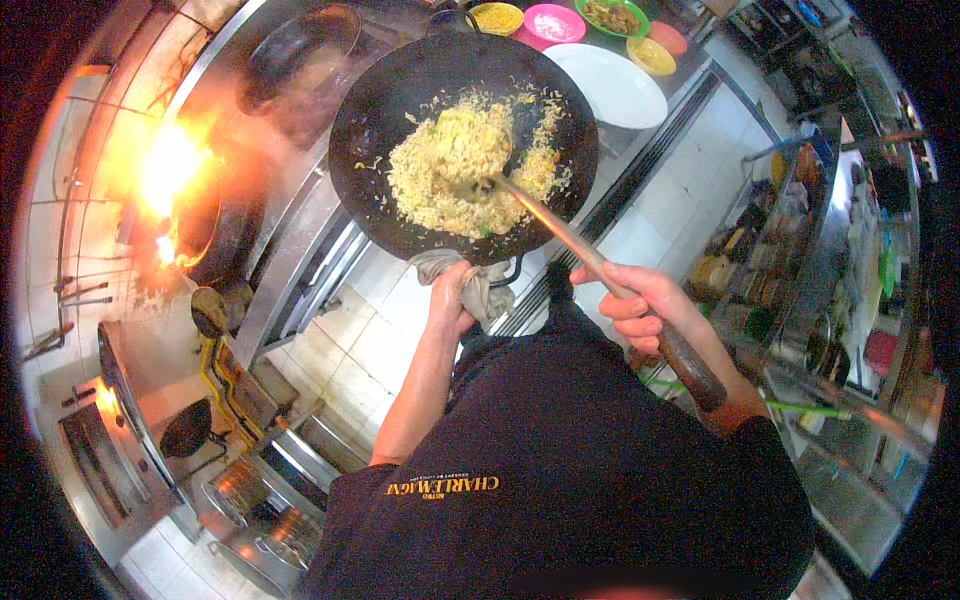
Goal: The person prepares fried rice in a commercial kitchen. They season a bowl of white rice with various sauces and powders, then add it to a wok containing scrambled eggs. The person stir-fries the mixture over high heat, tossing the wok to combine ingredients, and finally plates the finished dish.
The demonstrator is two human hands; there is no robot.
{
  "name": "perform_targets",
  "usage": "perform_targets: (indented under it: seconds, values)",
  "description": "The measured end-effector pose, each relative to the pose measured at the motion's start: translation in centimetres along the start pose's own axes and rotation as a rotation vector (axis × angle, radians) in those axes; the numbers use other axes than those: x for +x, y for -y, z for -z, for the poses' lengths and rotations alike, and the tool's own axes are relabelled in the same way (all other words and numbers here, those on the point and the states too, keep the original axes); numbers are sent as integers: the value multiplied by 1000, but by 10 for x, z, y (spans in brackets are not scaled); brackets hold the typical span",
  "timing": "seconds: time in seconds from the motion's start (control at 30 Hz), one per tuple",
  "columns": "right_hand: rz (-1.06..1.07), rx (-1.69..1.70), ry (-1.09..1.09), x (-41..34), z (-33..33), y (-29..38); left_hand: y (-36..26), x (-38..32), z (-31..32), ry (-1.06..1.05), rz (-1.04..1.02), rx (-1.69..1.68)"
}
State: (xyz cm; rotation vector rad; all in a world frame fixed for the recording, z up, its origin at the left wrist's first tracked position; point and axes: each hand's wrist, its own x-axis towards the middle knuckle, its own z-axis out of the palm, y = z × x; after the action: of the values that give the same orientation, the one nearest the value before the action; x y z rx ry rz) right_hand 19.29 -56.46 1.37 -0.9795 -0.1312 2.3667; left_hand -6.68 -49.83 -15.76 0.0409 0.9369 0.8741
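A large black wok [360,165] holds fried rice [427,187] with yellow and green bits in it. My left hand [450,296] grips a folded grey cloth [487,296] at the wok's near rim, beside a dark loop handle [511,276]. In my right hand [637,307] is the long shaft of a metal ladle [555,217] with a wooden grip. The ladle's head lies in the rice, heaped with rice. Right of the wok's far side, a white oval plate [611,86] sits on the counter.
Bright flames [172,172] rise at the left, beside another wok [247,202]. One more dark wok [300,60] stands at the upper left. Behind the plate are a pink bowl [555,24], a green bowl [611,16] with food and several yellow or pink ones. Shelving stands at right.
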Motion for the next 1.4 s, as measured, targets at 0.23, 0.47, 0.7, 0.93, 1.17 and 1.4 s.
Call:
perform_targets:
  seconds: [0.23, 0.47, 0.7, 0.93, 1.17, 1.4]
  values:
    - [41, -66, 12, -191, 213, 293, 175, 170, -289, 9, -4, -23]
    - [135, 31, -15, -306, 372, 483, 273, 278, -453, -52, -50, -28]
    - [248, 28, -110, -334, 468, 578, 291, 292, -522, -137, -120, -47]
    - [249, 148, -96, -325, 511, 600, 284, 271, -532, -185, -154, -23]
    - [188, 117, -58, -307, 365, 503, 208, 189, -423, -80, -50, -96]
    - [86, -542, -185, -257, 57, 259, 92, -62, -248, 115, -31, -262]
